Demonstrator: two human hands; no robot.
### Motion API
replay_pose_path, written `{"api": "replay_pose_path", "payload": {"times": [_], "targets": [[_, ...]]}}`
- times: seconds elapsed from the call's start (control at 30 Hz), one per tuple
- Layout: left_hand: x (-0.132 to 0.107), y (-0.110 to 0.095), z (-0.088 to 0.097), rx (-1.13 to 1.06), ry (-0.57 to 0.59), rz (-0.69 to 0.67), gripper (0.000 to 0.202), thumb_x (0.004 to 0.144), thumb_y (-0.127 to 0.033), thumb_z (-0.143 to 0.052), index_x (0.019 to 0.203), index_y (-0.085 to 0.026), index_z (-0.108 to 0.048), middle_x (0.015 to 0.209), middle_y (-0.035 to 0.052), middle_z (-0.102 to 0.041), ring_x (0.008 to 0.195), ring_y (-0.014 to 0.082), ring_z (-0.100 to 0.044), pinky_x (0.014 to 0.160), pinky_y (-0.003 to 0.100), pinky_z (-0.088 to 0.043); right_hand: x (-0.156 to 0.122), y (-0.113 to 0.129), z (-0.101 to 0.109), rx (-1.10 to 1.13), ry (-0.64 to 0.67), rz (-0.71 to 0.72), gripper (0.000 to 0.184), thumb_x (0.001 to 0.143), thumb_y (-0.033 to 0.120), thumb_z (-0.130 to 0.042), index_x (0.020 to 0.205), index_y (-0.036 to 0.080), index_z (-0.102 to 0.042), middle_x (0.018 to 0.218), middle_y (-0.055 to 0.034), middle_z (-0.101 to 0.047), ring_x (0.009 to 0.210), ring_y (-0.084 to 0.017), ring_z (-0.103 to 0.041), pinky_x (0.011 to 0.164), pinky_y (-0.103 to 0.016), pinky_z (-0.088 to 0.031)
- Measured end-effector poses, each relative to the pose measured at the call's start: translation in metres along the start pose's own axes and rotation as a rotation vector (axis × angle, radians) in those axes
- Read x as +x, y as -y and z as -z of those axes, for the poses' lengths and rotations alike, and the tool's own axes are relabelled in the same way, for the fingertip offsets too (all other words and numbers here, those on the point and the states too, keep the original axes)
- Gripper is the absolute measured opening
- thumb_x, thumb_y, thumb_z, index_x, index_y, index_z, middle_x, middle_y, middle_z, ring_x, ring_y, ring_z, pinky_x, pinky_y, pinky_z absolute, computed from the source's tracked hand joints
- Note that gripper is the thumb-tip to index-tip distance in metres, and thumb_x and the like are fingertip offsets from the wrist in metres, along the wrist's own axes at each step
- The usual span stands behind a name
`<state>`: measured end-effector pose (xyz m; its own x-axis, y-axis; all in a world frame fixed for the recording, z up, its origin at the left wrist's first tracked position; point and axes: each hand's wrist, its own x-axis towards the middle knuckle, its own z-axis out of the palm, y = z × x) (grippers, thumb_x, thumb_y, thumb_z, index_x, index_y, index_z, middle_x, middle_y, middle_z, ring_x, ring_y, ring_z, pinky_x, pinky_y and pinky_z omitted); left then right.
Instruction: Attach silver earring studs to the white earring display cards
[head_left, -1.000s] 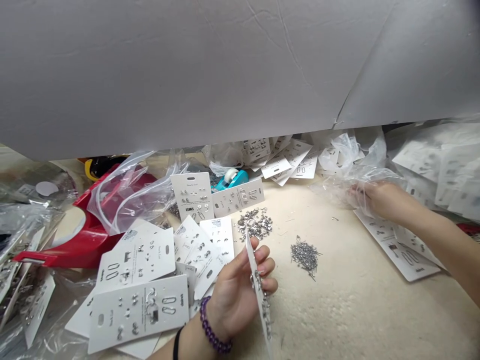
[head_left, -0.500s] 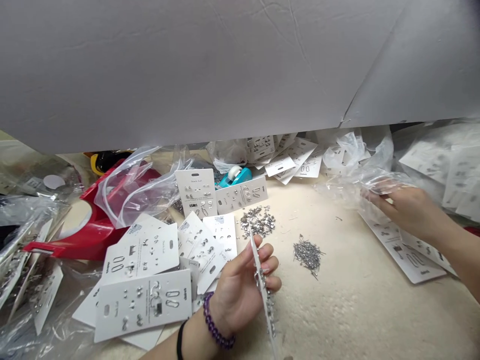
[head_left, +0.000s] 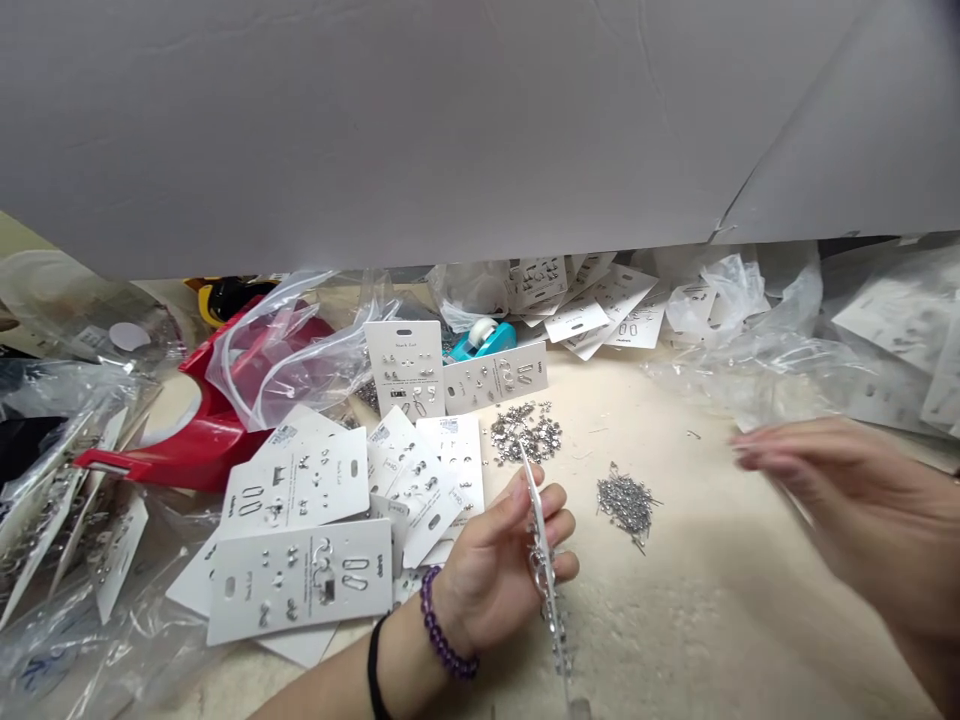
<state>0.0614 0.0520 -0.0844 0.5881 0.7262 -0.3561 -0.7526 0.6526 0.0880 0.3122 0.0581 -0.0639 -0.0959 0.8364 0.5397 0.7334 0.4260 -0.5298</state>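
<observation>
"What has the left hand (head_left: 499,570) got?"

"A white card (head_left: 553,610), gripped between thumb and fingers. It's nearly edge-on from where that person looks, with silvery pieces (head_left: 538,572) jutting out along it."

"Where, exactly?"

"Above the counter (head_left: 712,650), on the near side of that heap of metal bits (head_left: 526,432). The pins (head_left: 626,505) lie piled to its right."

"And the right hand (head_left: 847,500)?"

"Well apart from the card, off to the right. Its fingers are close together, but it's too blurred for me to tell whether they hold anything. There's a clear bag (head_left: 780,370) just beyond it."

"Crowded over on the left."

"Yes, a spread of overlapping cards (head_left: 300,575) near the left wrist, the one with purple beads (head_left: 442,632), and a red holder (head_left: 195,450) behind them. A blue dispenser (head_left: 495,338) sits farther back, behind two propped cards (head_left: 405,350)."
</observation>
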Motion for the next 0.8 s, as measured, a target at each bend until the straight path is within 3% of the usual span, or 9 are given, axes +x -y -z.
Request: {"api": "replay_pose_path", "payload": {"times": [0.07, 0.13, 0.2, 0.33, 0.5, 0.63, 0.8], "targets": [[-0.001, 0.0, 0.0, 0.013, 0.022, 0.0, 0.01, 0.069, -0.017, -0.064, 0.074, -0.017, -0.056, 0.063, -0.0036, -0.037, 0.053, 0.0059, -0.037, 0.048, 0.017, -0.031, 0.007, 0.027, -0.023, 0.352, 0.222, 0.11, 0.012, 0.082, 0.017, -0.057, 0.091, 0.023, -0.06, 0.082, -0.0024, -0.064, 0.078, -0.016, -0.061, 0.068, -0.029, -0.052], [-0.002, 0.0, -0.001, 0.013, 0.035, -0.006, 0.008, 0.071, -0.019, -0.062, 0.074, -0.018, -0.056, 0.064, -0.0034, -0.037, 0.054, 0.0059, -0.037, 0.049, 0.017, -0.031, 0.016, 0.044, -0.044, 0.441, 0.346, 0.105, 0.006, 0.082, 0.014, -0.057, 0.082, 0.019, -0.06, 0.076, -0.0012, -0.062, 0.071, -0.013, -0.059, 0.062, -0.024, -0.05], [-0.003, -0.001, -0.002, 0.009, 0.049, -0.007, 0.006, 0.072, -0.02, -0.062, 0.074, -0.018, -0.056, 0.064, -0.0032, -0.038, 0.055, 0.0061, -0.037, 0.049, 0.017, -0.031, 0.022, 0.049, -0.06, 0.429, 0.389, 0.092, 0.008, 0.082, 0.012, -0.055, 0.077, 0.017, -0.059, 0.072, -0.0005, -0.06, 0.065, -0.01, -0.056, 0.059, -0.022, -0.046], [-0.003, -0.002, -0.002, 0.007, 0.074, 0.005, 0.006, 0.072, -0.019, -0.061, 0.075, -0.018, -0.056, 0.064, -0.003, -0.038, 0.055, 0.0065, -0.038, 0.049, 0.017, -0.031, 0.023, 0.04, -0.071, 0.385, 0.375, 0.033, 0.008, 0.082, 0.015, -0.055, 0.075, 0.016, -0.058, 0.07, -0.0002, -0.059, 0.065, -0.01, -0.054, 0.06, -0.022, -0.043], [-0.002, -0.002, 0.0, 0.017, 0.076, 0.006, 0.01, 0.07, -0.019, -0.063, 0.075, -0.017, -0.055, 0.064, -0.003, -0.039, 0.055, 0.0065, -0.038, 0.049, 0.017, -0.032, 0.018, 0.037, -0.066, 0.529, 0.42, -0.068, 0.009, 0.083, 0.016, -0.055, 0.075, 0.017, -0.059, 0.07, 0.0005, -0.06, 0.064, -0.008, -0.056, 0.058, -0.019, -0.045], [-0.001, 0.001, 0.004, 0.022, 0.114, 0.014, 0.015, 0.069, -0.021, -0.065, 0.08, -0.018, -0.055, 0.063, -0.0035, -0.039, 0.055, 0.0066, -0.039, 0.049, 0.016, -0.032, 0.011, 0.044, -0.07, 0.652, 0.35, 0.064, 0.005, 0.081, 0.013, -0.059, 0.083, 0.017, -0.06, 0.073, -0.0014, -0.062, 0.068, -0.01, -0.058, 0.061, -0.021, -0.048], [0.001, 0.005, 0.006, 0.071, 0.174, 0.031, 0.012, 0.071, -0.018, -0.063, 0.08, -0.018, -0.055, 0.062, -0.0039, -0.041, 0.05, 0.0057, -0.037, 0.045, 0.016, -0.031, 0.005, 0.052, -0.074, 0.723, 0.276, 0.186, 0.012, 0.077, 0.007, -0.062, 0.086, 0.015, -0.06, 0.072, -0.0031, -0.06, 0.068, -0.012, -0.058, 0.059, -0.023, -0.05]]}}
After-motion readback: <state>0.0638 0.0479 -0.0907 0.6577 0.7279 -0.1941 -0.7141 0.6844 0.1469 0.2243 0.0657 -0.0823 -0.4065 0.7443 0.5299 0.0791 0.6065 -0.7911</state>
